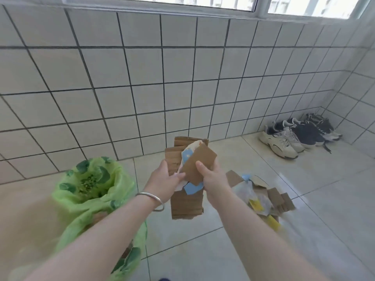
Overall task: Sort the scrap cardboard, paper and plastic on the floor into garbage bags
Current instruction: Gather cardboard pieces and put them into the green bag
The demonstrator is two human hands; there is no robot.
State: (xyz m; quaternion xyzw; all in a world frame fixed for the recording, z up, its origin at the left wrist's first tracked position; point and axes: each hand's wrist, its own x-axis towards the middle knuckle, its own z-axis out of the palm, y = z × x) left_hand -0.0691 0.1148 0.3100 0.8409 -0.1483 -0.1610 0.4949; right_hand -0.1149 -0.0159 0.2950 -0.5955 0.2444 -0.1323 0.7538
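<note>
Meanwhile, both hands clasp one stack of scrap above the tiled floor.

Up close, the left hand (165, 180) — a silver bangle (151, 198) on its wrist — grips the stack of cardboard (186, 203) from the left, thumb on its front face, the other fingers hidden behind it. The right hand (211, 176) pinches a smaller brown piece (199, 162) on top of the stack, thumb pressed to its front; blue paper (191, 187) pokes out from the stack between the two hands. Left of the stack stands the green garbage bag (91, 191), mouth open. Right of the stack, on the floor (334, 209), lies the remaining pile of scrap (261, 197) — cardboard, clear plastic, yellow bits. Farther right of the stack, pairs of sneakers (284, 140) sit against the wall.
</note>
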